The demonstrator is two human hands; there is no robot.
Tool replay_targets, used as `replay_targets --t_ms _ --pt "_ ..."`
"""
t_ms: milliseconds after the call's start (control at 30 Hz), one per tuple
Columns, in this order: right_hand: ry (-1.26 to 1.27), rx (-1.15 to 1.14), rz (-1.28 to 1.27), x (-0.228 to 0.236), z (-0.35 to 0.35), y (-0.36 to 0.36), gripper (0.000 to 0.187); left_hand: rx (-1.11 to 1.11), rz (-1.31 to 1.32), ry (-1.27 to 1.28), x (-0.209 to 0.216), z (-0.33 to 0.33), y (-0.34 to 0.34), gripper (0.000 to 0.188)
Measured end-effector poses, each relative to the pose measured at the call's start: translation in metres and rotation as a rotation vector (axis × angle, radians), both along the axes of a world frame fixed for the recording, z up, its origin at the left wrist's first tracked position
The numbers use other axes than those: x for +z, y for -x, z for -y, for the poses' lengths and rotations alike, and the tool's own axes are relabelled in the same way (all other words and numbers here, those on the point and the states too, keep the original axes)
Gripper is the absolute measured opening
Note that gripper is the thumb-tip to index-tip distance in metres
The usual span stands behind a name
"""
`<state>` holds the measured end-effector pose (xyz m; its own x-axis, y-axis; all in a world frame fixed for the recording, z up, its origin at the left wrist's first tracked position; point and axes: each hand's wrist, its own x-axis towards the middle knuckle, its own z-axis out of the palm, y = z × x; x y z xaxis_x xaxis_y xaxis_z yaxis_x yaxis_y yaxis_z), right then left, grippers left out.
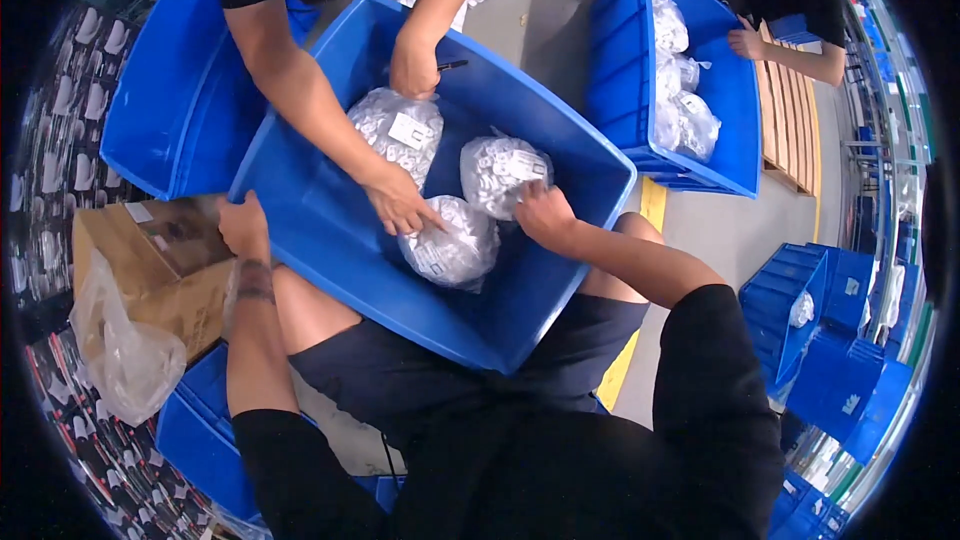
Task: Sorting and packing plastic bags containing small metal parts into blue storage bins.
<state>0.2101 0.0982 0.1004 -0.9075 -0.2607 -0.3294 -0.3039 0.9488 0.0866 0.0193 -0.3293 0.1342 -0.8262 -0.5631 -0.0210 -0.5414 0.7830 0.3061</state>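
Across my lap rests a large blue plastic bin [340,285]. Its left rim is in the grip of my left hand [243,226], fingers curled over the edge. Inside lie clear plastic bags filled with small white parts. My right hand [546,217] has its fingers closed on the lower edge of the right-hand bag [497,172], which carries a white label. A co-worker's hand [397,198] touches the nearest bag [452,248]. The co-worker's other hand [414,67], with a dark slim tool beside it, is above the labelled far bag [385,120].
Another blue bin [185,80] stands at left, above a cardboard box [150,275] with a loose plastic bag [125,360]. At upper right, a second person holds a blue bin [620,90] of filled bags, near a wooden pallet [785,120]. Smaller blue crates [835,380] sit at right.
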Motion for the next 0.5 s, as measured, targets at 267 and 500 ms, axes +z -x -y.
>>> replay_targets --t_ms 267,500 --pt "-0.267 0.204 0.362 0.016 0.018 -0.014 0.014 -0.034 -0.055 -0.069 0.006 -0.004 -0.003 0.044" --pt "0.166 0.272 0.295 0.058 0.078 -0.028 0.017 -0.01 -0.069 -0.058 0.009 -0.002 -0.007 0.047"
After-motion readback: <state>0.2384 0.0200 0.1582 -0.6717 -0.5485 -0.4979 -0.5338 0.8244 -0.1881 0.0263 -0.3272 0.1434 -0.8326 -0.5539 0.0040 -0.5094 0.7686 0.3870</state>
